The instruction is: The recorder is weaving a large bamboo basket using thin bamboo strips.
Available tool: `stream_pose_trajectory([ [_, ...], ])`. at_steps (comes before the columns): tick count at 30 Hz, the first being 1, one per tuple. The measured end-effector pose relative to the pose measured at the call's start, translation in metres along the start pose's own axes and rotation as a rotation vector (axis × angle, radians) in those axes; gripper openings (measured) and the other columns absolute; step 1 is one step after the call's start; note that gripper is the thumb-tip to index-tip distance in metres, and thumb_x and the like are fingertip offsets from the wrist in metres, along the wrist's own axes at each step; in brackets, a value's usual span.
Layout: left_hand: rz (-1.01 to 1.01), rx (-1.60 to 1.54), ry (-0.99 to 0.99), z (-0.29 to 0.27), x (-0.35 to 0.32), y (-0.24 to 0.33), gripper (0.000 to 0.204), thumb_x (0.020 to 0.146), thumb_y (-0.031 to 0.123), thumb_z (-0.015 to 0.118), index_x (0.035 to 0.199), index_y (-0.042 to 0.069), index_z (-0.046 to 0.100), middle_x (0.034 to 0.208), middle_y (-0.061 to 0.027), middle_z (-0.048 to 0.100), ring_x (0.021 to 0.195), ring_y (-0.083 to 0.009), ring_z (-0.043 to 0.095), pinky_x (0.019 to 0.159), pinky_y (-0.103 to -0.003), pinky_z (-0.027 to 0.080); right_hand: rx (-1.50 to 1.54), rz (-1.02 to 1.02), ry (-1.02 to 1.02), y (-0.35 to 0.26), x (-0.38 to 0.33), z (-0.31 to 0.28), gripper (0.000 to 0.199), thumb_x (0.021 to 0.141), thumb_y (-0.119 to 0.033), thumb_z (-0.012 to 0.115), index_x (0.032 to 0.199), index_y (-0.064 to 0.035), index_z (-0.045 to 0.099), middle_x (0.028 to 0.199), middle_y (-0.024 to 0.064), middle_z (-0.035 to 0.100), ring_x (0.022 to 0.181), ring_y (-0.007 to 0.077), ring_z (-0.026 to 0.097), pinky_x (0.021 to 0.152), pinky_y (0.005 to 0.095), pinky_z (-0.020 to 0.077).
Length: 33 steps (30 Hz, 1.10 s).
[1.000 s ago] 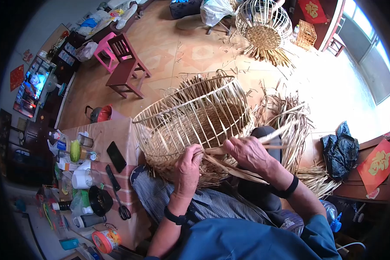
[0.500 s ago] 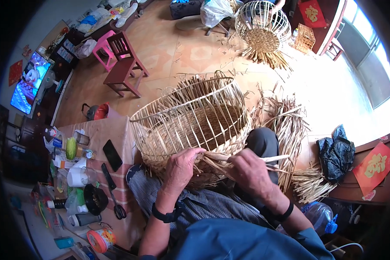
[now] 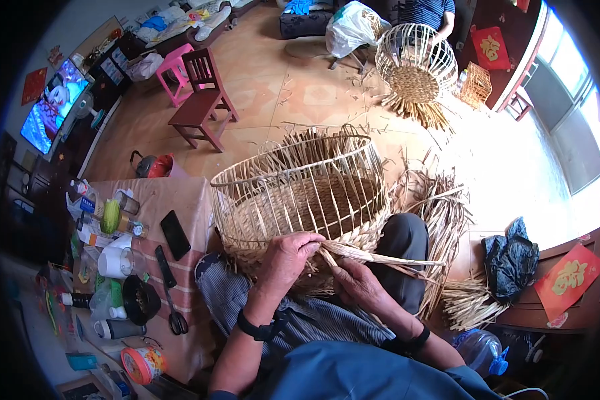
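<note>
A large oval basket [image 3: 300, 200] of pale dried plant strands rests tilted against my lap, its lower wall woven and its upper ribs bare. At its near edge my left hand [image 3: 290, 260] pinches the base of some straw strands [image 3: 360, 252] where they leave the weave. Just to the right, my right hand [image 3: 363, 285] is closed on another strand, pulled down toward me. One long pale strand stretches free to the right over my dark-trousered knee [image 3: 407, 250]. The fingertips of my right hand are partly hidden.
Loose straw [image 3: 440, 213] lies right of the basket, with a cut bundle [image 3: 472, 303] and black bag [image 3: 511, 260] nearby. On the left table [image 3: 193, 280] are scissors [image 3: 177, 320], a knife [image 3: 165, 267] and a phone [image 3: 175, 235]. Beyond, a person [image 3: 428, 17] sits behind another basket [image 3: 417, 63].
My right hand has moved down and left, drawing a strand toward me and leaving the long one free. My left hand stays at the basket edge. The whole view has shifted slightly.
</note>
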<state>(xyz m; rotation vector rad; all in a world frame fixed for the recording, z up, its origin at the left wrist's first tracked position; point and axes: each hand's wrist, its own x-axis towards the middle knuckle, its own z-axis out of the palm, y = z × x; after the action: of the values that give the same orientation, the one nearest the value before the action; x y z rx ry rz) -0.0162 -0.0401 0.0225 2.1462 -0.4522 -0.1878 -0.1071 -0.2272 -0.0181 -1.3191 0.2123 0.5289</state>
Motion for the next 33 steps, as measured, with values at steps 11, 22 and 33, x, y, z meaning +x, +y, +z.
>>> stream_pose_trajectory([
  [11, -0.06, -0.071, 0.049, 0.012, 0.006, -0.011, 0.014, 0.089, 0.007, 0.075, 0.101, 0.006, 0.079, 0.087, -0.017, 0.076, 0.08, -0.0305, 0.076, 0.072, -0.037, 0.058, -1.027, -0.698, 0.135, 0.01, 0.012, 0.045, 0.016, 0.094, -0.003, 0.054, 0.11, -0.0014, 0.055, 0.068, 0.0185, 0.062, 0.059, 0.0381, 0.066, 0.051, 0.0478, 0.0514],
  [22, 0.065, 0.144, -0.064, -0.008, -0.001, 0.004, 0.02, 0.094, 0.018, 0.071, 0.111, 0.006, 0.073, 0.097, -0.02, 0.074, 0.09, -0.0398, 0.072, 0.077, -0.045, 0.056, -1.369, -0.963, 0.105, -0.087, 0.042, -0.035, 0.017, 0.087, -0.021, 0.067, 0.099, -0.0099, 0.062, 0.088, 0.0069, 0.059, 0.078, 0.0294, 0.066, 0.063, 0.0423, 0.0514],
  [33, 0.082, 0.119, 0.227, 0.042, -0.009, -0.019, 0.02, 0.091, 0.018, 0.075, 0.108, 0.007, 0.072, 0.093, -0.0149, 0.074, 0.085, -0.0352, 0.073, 0.071, -0.043, 0.057, -1.005, -0.743, 0.447, -0.037, 0.004, -0.002, 0.021, 0.084, -0.017, 0.08, 0.097, -0.0039, 0.071, 0.09, 0.0146, 0.066, 0.082, 0.0311, 0.066, 0.073, 0.0439, 0.0518],
])
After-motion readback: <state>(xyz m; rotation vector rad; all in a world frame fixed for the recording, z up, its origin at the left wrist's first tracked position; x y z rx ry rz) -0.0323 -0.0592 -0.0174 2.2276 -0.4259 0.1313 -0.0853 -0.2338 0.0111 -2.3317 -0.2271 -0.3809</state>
